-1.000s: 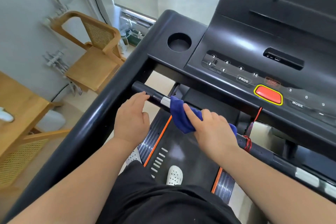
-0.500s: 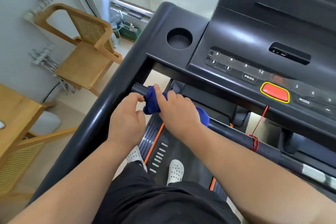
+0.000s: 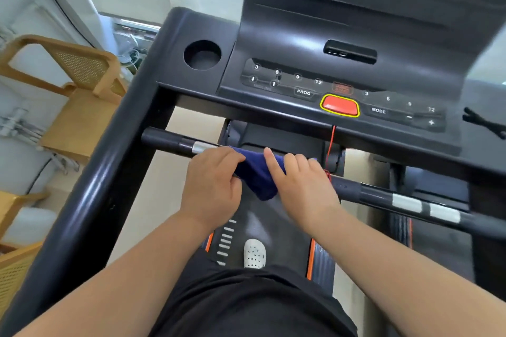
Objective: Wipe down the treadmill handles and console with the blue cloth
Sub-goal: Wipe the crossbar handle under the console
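The blue cloth (image 3: 256, 172) is draped over the black front handlebar (image 3: 169, 140) of the treadmill, hanging a little below it. My right hand (image 3: 298, 186) grips the cloth round the bar, thumb stretched along the cloth's top. My left hand (image 3: 212, 186) sits just left of it, fingers curled over the bar and touching the cloth's left edge. The black console (image 3: 323, 63) with its numbered buttons and red stop button (image 3: 340, 105) lies beyond the bar. The left side handle (image 3: 90, 194) runs diagonally toward me.
A round cup holder (image 3: 202, 54) sits at the console's left. A red safety cord (image 3: 331, 142) hangs from the console to the bar by my right hand. Wooden chairs (image 3: 79, 107) stand left of the treadmill. My white shoe (image 3: 254, 253) is on the belt below.
Both hands and the cloth have slid to the right along the handlebar, away from its left end, baring the silver sensor strip. The view has shifted right as well.
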